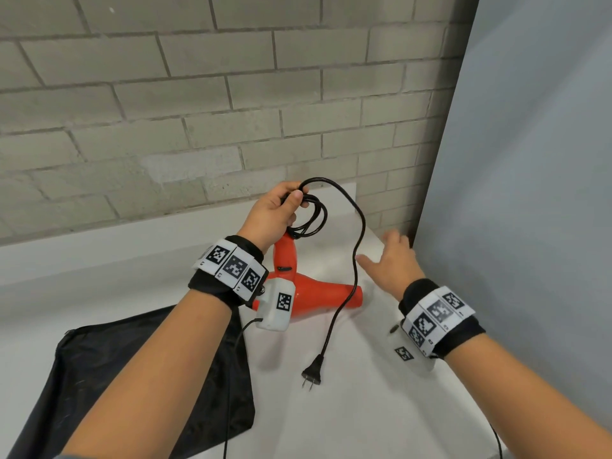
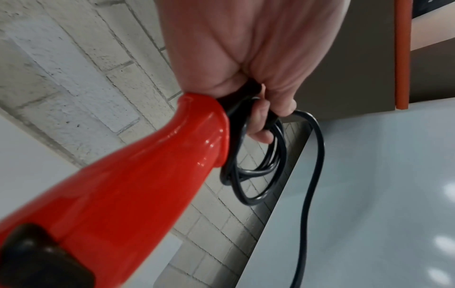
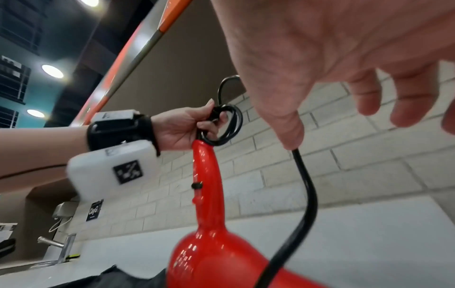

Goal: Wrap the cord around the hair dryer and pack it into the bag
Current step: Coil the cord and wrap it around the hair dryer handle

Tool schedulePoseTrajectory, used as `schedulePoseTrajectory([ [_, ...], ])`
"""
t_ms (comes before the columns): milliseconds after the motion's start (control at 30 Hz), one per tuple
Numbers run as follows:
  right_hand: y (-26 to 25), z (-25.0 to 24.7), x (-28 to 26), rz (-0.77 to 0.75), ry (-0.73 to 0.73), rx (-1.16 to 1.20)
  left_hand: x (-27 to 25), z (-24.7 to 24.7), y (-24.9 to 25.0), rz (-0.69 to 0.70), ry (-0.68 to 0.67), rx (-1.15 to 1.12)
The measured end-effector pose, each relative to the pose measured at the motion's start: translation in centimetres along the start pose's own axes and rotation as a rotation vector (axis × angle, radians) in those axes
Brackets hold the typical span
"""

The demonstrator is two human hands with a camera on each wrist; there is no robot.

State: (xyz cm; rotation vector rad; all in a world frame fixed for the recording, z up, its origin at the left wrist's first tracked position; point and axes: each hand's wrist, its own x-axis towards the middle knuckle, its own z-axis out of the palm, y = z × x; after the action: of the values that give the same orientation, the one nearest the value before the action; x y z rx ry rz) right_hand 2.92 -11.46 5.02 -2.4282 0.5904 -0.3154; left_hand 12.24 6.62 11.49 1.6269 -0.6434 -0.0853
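A red hair dryer (image 1: 309,293) hangs over the white counter with its handle (image 2: 138,181) pointing up and away. My left hand (image 1: 276,212) grips the handle's end together with a few coils of black cord (image 1: 311,217). The rest of the cord (image 1: 356,256) arcs out and drops to the plug (image 1: 313,372) lying on the counter. Just right of that hanging strand my right hand (image 1: 392,263) hovers with fingers spread and holds nothing. In the right wrist view the cord (image 3: 305,187) passes right beside my thumb. A black bag (image 1: 139,376) lies flat at the lower left.
A grey brick wall (image 1: 198,111) stands close behind the white counter (image 1: 381,409). A pale blue partition (image 1: 530,193) closes the right side. In the right wrist view a metal tap (image 3: 59,245) stands further left along the counter.
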Motion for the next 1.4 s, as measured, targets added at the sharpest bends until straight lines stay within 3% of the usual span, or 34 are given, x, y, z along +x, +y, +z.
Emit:
schedulePoseTrajectory([
  [67,0.6,1.0,-1.3,0.036,-0.096,-0.059,-0.1,0.1,-0.1,0.001,0.022,0.006],
  [233,0.5,4.1,-4.1,0.019,-0.577,-0.278,-0.5,0.5,0.1,-0.011,0.056,0.023],
  [333,-0.4,5.4,-5.4,0.053,-0.683,-0.380,-0.9,0.6,0.2,-0.009,0.064,0.030],
  [633,-2.2,8.9,-7.3,0.019,-0.663,-0.468,-2.0,0.9,0.5,0.000,0.067,0.065],
  [933,-2.0,6.3,-5.7,0.132,-0.736,-0.359,-1.9,0.7,0.7,-0.007,0.073,0.076],
  [1067,-0.4,4.4,-3.7,0.116,-0.563,-0.049,-1.4,0.2,0.3,-0.009,0.096,0.057],
  [1167,-0.1,3.6,-1.8,0.085,-0.247,0.197,-1.0,0.0,0.1,-0.006,0.095,0.036],
  [1233,-0.8,2.9,-1.0,-0.029,-0.072,0.452,-0.6,0.0,0.1,-0.006,0.088,0.036],
  [1400,-4.8,1.0,-1.4,-0.321,0.172,0.960,0.0,0.2,0.0,-0.005,0.085,0.014],
])
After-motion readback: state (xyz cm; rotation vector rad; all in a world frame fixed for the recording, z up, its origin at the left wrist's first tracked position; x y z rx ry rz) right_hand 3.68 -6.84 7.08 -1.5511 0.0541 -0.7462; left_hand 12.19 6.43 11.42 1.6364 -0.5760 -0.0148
